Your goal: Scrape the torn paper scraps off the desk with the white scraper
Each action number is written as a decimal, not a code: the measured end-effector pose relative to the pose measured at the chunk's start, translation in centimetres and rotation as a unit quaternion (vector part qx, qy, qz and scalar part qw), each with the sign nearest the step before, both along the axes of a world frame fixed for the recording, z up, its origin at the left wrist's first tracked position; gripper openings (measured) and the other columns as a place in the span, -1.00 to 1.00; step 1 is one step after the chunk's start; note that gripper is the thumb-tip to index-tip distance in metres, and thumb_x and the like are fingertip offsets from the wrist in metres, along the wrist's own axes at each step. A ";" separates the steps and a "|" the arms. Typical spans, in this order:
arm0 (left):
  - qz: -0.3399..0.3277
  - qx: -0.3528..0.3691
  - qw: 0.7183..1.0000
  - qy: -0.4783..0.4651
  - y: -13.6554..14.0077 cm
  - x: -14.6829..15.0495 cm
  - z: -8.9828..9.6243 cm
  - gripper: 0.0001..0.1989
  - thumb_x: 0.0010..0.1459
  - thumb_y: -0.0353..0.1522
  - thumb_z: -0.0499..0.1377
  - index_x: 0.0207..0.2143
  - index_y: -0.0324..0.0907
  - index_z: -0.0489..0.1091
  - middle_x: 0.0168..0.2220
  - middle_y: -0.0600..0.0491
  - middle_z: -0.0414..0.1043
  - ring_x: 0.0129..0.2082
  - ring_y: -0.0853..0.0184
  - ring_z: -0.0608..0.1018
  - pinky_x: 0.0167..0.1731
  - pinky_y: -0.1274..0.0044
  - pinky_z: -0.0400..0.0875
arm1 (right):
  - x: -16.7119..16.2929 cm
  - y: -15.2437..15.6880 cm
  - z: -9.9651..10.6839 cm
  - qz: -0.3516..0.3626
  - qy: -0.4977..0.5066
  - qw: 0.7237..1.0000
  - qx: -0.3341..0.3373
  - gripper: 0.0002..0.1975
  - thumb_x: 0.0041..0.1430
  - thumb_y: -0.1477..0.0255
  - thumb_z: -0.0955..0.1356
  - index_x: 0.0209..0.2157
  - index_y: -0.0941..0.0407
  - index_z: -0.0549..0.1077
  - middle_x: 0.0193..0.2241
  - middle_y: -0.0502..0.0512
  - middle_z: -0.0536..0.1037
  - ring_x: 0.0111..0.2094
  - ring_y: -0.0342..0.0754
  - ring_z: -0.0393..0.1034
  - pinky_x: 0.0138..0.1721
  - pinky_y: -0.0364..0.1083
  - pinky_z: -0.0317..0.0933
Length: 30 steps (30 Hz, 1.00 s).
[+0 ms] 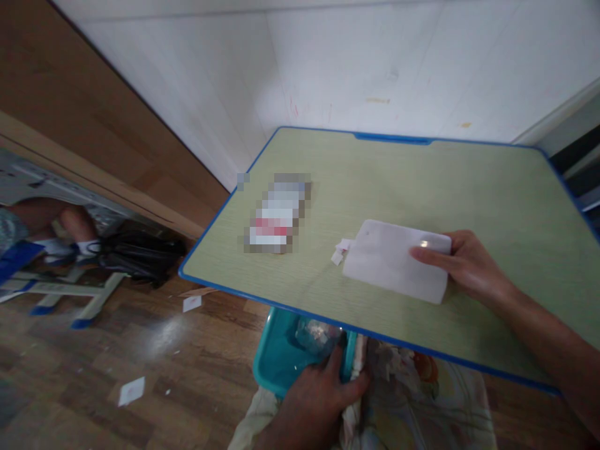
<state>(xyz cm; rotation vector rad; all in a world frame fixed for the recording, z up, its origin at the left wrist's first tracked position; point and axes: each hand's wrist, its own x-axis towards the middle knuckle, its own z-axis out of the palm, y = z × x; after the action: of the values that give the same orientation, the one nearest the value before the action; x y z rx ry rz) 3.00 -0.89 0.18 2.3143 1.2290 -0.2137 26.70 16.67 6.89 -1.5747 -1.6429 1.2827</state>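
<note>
My right hand (459,259) grips the right end of a flat white plastic board (394,259), thumb on top. The board has rounded corners and lies low over the green tabletop, slightly tilted. Several small paper scraps (341,251) lie against its left edge. Below the table's front edge, my left hand (323,390) holds the rim of a teal plastic basin (267,356), thumb outside and index finger inside; its other fingers are partly hidden. A clear crumpled plastic bag (316,334) with pale bits in it sits in the basin, partly under the tabletop.
The green table (445,187) has a blue edge and stands against a white wall (328,69). A blurred-out flat object (280,214) lies on its left side. Paper pieces (132,391) litter the wooden floor. At left are a person's legs (77,224) and a black bag (140,253).
</note>
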 end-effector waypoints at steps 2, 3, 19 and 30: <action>-0.001 0.000 1.000 0.000 0.0 0.0 0.1 -0.23 -0.19 -0.53 0.07 0.05 0.13 -0.16 0.01 -0.16 -0.06 -0.37 0.17 0.37 -0.46 0.38 0.30 | -0.9 -0.7 0.3 0.039 -0.004 0.999 -0.036 -0.74 -0.18 0.26 0.33 -0.64 0.20 0.44 -0.71 0.04 0.41 -0.71 -0.18 0.23 -0.74 -0.21 0.03; -0.001 0.000 1.000 0.000 0.0 0.0 0.2 -0.24 -0.17 -0.54 0.06 0.06 0.13 -0.17 0.01 -0.17 -0.07 -0.37 0.17 0.38 -0.46 0.38 0.30 | -1.4 -1.0 0.5 0.055 -0.005 0.997 -0.046 -0.74 -0.17 0.26 0.33 -0.66 0.19 0.42 -0.73 0.03 0.39 -0.72 -0.19 0.21 -0.75 -0.22 0.01; 0.006 0.001 1.000 -0.012 -0.2 -0.1 -0.2 -0.17 -0.27 -0.57 0.05 0.06 0.13 -0.18 0.03 -0.15 -0.10 -0.33 0.18 0.36 -0.41 0.38 0.29 | -0.8 -0.1 1.1 -0.083 0.158 0.982 -0.056 -0.80 -0.20 0.34 0.37 -0.52 0.19 0.44 -0.60 0.04 0.47 -0.63 -0.19 0.30 -0.64 -0.22 0.15; -0.001 -0.004 1.000 -0.003 -0.1 0.0 -0.2 -0.18 -0.25 -0.55 0.05 0.05 0.13 -0.19 0.06 -0.18 -0.16 -0.37 0.18 0.37 -0.46 0.38 0.30 | 1.0 1.8 0.3 -0.145 0.128 0.981 -0.020 -0.87 -0.22 0.32 0.38 -0.53 0.05 0.47 -0.59 -0.03 0.50 -0.66 -0.17 0.29 -0.68 -0.19 0.15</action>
<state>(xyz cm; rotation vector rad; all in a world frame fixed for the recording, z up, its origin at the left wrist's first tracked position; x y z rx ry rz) 2.96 -1.02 0.01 2.3077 1.2197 -0.2114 27.67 18.49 7.16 -1.5325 -1.1896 1.3036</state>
